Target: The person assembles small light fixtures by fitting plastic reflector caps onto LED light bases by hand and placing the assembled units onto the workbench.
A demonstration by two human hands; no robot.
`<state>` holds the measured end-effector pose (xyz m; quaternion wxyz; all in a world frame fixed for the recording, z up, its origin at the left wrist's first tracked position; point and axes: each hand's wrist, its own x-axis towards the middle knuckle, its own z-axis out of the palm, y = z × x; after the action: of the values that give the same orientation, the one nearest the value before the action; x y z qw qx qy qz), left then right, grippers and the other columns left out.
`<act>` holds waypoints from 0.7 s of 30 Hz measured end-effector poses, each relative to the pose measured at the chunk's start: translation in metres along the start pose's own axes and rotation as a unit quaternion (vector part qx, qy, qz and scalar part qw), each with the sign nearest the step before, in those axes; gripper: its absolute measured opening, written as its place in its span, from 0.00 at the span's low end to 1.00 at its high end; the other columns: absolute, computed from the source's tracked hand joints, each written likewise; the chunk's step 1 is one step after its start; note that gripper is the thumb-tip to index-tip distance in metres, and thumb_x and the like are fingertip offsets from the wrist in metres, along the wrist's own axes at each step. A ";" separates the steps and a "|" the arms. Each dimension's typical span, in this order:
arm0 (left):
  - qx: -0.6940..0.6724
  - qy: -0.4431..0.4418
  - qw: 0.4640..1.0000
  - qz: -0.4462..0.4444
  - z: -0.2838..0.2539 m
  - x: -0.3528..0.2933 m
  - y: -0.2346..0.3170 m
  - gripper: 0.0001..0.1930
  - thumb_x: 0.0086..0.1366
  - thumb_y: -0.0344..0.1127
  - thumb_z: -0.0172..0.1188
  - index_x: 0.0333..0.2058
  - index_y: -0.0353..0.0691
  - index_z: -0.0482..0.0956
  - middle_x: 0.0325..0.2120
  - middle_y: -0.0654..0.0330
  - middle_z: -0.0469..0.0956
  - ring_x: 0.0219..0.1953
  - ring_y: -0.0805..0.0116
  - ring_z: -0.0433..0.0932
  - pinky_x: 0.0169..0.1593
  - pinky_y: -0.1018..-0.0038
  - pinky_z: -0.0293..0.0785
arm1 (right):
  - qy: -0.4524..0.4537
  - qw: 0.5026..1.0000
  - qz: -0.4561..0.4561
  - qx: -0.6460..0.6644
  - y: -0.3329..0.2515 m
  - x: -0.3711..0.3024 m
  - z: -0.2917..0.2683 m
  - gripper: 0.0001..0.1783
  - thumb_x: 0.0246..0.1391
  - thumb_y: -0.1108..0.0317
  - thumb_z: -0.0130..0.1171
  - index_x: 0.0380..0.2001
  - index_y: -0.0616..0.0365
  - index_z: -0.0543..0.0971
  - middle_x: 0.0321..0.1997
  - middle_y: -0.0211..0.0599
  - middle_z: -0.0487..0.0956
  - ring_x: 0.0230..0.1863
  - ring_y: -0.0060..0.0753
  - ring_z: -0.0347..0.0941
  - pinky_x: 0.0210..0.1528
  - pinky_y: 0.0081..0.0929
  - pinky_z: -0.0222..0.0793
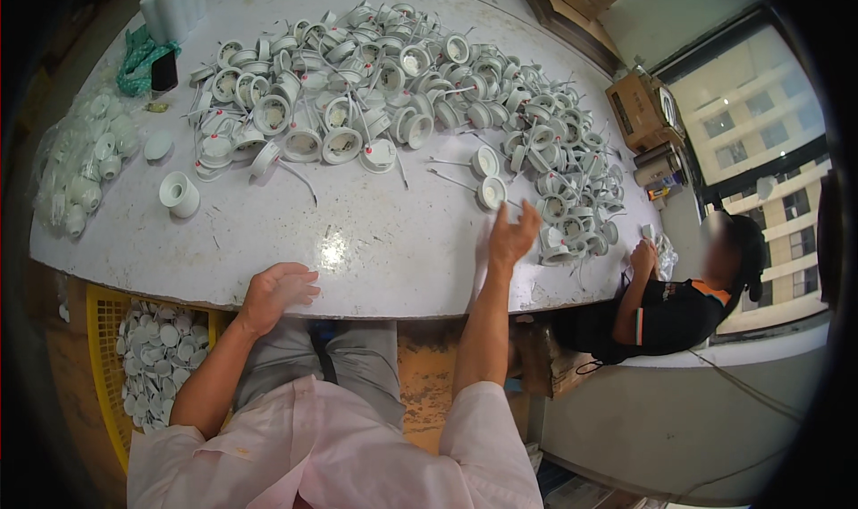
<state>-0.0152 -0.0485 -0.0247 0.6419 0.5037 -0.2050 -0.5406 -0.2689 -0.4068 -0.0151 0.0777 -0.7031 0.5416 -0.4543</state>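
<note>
My right hand (512,235) reaches over the table, fingers apart and empty, just short of a small round white lamp housing (492,193) with a wire lead. A second such housing (485,160) lies right behind it, its wire pointing left. My left hand (275,297) hovers at the table's front edge with its fingers loosely stretched and nothing visible in them. Beyond both hands spreads a large heap of white round lamp housings (342,144), many with wires and red bits. A white cup-shaped part (180,194) and a white disc (158,145) rest apart at the left.
A plastic bag of white bulb-like parts (85,165), a phone (164,71) and a green cloth (136,60) lie at the left of the table (393,250). Below stands a yellow basket (105,330) of white discs. A co-worker (684,303) works at the right.
</note>
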 end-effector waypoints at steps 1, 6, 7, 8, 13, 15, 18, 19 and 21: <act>-0.007 -0.002 1.000 0.005 -0.002 -0.001 -0.001 0.13 0.68 0.30 0.50 0.49 0.31 0.69 0.45 0.47 0.76 0.42 0.62 0.79 0.42 0.73 0.77 | -0.005 1.000 0.000 -0.001 0.000 0.002 -0.003 0.30 0.44 0.57 0.67 0.50 0.58 0.73 0.51 0.49 0.71 0.53 0.50 0.69 0.53 0.41 0.67; -0.019 -0.008 1.000 0.014 -0.004 -0.002 -0.004 0.13 0.68 0.30 0.50 0.49 0.31 0.70 0.45 0.47 0.76 0.42 0.62 0.79 0.42 0.73 0.77 | 0.058 0.978 0.067 -0.188 0.015 0.015 -0.015 0.23 0.47 0.59 0.65 0.43 0.62 0.76 0.45 0.47 0.74 0.44 0.49 0.73 0.46 0.40 0.69; -0.023 -0.007 1.000 0.012 -0.004 -0.002 -0.005 0.13 0.68 0.30 0.50 0.49 0.31 0.70 0.45 0.47 0.76 0.42 0.62 0.79 0.43 0.73 0.77 | 0.059 0.978 0.064 -0.188 0.023 0.018 -0.016 0.23 0.47 0.59 0.65 0.43 0.62 0.76 0.45 0.47 0.74 0.44 0.49 0.73 0.46 0.40 0.69; -0.027 -0.006 1.000 0.010 -0.003 -0.002 -0.005 0.13 0.68 0.30 0.50 0.49 0.31 0.69 0.45 0.47 0.76 0.42 0.62 0.79 0.43 0.73 0.77 | 0.032 0.980 0.065 -0.186 0.033 0.021 -0.019 0.22 0.46 0.59 0.64 0.42 0.62 0.77 0.44 0.47 0.75 0.43 0.49 0.73 0.47 0.40 0.68; -0.031 -0.004 0.999 0.019 -0.002 -0.004 -0.004 0.13 0.68 0.30 0.50 0.49 0.31 0.69 0.45 0.47 0.76 0.43 0.63 0.79 0.43 0.73 0.77 | 0.037 0.980 0.056 -0.185 0.045 0.034 -0.030 0.18 0.46 0.61 0.64 0.37 0.62 0.78 0.39 0.46 0.77 0.42 0.49 0.74 0.45 0.40 0.68; -0.037 -0.011 0.999 0.023 -0.002 -0.005 -0.005 0.13 0.68 0.30 0.51 0.49 0.31 0.69 0.45 0.47 0.76 0.43 0.63 0.79 0.43 0.73 0.77 | 0.065 0.980 0.012 -0.188 0.045 0.039 -0.040 0.15 0.48 0.66 0.63 0.38 0.61 0.76 0.41 0.44 0.75 0.38 0.48 0.74 0.40 0.40 0.70; -0.031 0.000 0.999 0.020 0.000 -0.007 -0.005 0.13 0.67 0.28 0.51 0.48 0.31 0.71 0.46 0.47 0.76 0.43 0.63 0.79 0.43 0.73 0.76 | 0.113 0.974 -0.012 -0.194 0.020 0.044 -0.058 0.12 0.48 0.69 0.64 0.36 0.60 0.76 0.40 0.43 0.76 0.36 0.45 0.75 0.36 0.36 0.72; 0.031 -0.009 0.999 0.017 0.004 -0.009 -0.001 0.12 0.67 0.28 0.51 0.48 0.31 0.71 0.46 0.48 0.75 0.44 0.64 0.78 0.44 0.74 0.76 | 0.115 0.974 -0.012 -0.196 0.014 0.045 -0.067 0.12 0.48 0.69 0.64 0.36 0.60 0.76 0.40 0.43 0.76 0.36 0.45 0.75 0.36 0.36 0.72; 0.090 -0.015 0.996 0.014 0.017 -0.014 0.012 0.12 0.66 0.27 0.51 0.47 0.31 0.72 0.47 0.49 0.75 0.45 0.65 0.78 0.44 0.74 0.76 | 0.198 0.957 -0.131 -0.168 0.005 0.045 -0.083 0.12 0.46 0.72 0.65 0.36 0.59 0.77 0.40 0.42 0.76 0.35 0.43 0.75 0.34 0.34 0.73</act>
<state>-0.0273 -0.0445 -0.0040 0.5983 0.5484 -0.2693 -0.5184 -0.3325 -0.4145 0.0549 -0.2102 -0.6666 0.5178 -0.4933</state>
